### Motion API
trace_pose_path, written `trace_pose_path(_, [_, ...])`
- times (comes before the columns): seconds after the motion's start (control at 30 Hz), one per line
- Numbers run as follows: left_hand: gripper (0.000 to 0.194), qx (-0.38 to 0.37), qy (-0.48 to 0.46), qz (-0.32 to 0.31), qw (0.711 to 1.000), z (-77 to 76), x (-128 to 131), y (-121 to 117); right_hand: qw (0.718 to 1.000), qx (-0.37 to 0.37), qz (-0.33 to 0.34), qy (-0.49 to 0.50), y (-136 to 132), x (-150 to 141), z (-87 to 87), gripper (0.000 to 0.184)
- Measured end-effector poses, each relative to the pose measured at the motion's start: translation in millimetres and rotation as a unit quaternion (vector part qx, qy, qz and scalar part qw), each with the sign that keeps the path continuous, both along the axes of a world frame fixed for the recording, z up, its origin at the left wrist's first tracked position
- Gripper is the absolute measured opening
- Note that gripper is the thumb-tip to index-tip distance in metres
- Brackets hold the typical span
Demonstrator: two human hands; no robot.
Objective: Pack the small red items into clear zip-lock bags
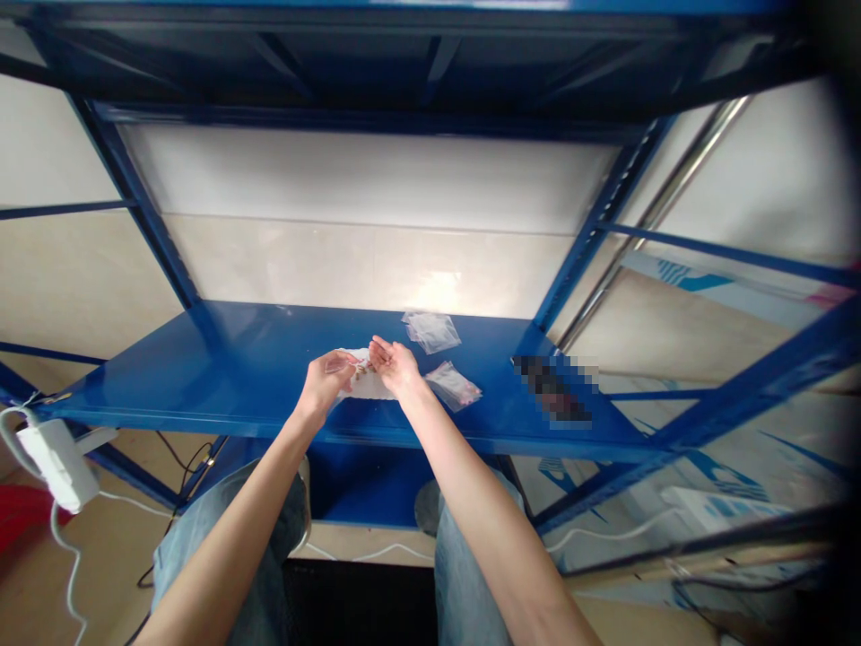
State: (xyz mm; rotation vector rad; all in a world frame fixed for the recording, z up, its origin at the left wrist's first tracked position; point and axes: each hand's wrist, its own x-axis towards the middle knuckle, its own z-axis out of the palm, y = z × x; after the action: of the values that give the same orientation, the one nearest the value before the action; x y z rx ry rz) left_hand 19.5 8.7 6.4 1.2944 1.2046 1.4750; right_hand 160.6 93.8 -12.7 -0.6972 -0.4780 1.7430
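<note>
A blue metal rack (377, 76) frames the view, its upper tier running across the top of the frame, with a pale wall (363, 175) behind it. Its blue shelf (248, 377) spans the middle, and two jeans-clad legs (471, 556) show below its front edge at lower centre. Both bare forearms reach in from the bottom of the frame. A pixelated dark object (555, 388) lies on the shelf at centre right, and a white power strip (59, 465) with a cable sits at the lower left. At centre, beneath and between the hands, is a white sheet (372, 386), paper or cloth. Just right of it lie a near stack of clear bags (456, 386) and, farther back, another clear stack (434, 331). The left hand (324, 381), left of centre, has its fingers pinched on a clear plastic bag (334, 366). The right hand (400, 366) is turned palm up beside it, fingers loosely extended; whether anything rests in the palm I cannot tell. Smallest are brownish bits (364, 366) between the hands, over the white sheet, too small to identify.
</note>
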Motion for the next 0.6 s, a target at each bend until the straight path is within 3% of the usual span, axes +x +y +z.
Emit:
trace_pose_path(0.17, [0.024,-0.047,-0.161,-0.088,0.982,7.1,1.9,-16.9,0.997,0.031,0.011,-0.066,3.2,0.9,2.6,0.024])
trace_pose_path(0.27, [0.023,-0.042,-0.167,-0.09,0.981,6.1,-3.7,-21.0,0.992,0.059,0.006,-0.114,5.7,0.4,5.9,0.021])
trace_pose_path(0.33, [0.024,-0.045,-0.159,-0.08,0.983,2.9,-7.6,-22.1,0.971,0.124,-0.025,-0.205,7.5,0.8,6.9,0.02])
trace_pose_path(0.37, [0.024,-0.045,-0.154,-0.077,0.984,1.1,-8.9,-22.2,0.944,0.175,-0.046,-0.276,8.4,1.1,6.5,0.02])
trace_pose_path(0.47, [0.024,-0.038,-0.128,-0.068,0.989,-3.4,-10.2,-21.1,0.808,0.32,-0.081,-0.488,10.4,0.9,1.4,0.027])
trace_pose_path(0.5, [0.025,-0.035,-0.122,-0.065,0.99,-4.5,-9.9,-20.5,0.776,0.342,-0.075,-0.525,10.8,0.5,-1.3,0.029])
trace_pose_path(0.6, [0.026,-0.046,-0.152,-0.075,0.984,-7.3,-7.5,-19.1,0.728,0.375,-0.048,-0.572,12.3,-0.7,-9.6,0.033])
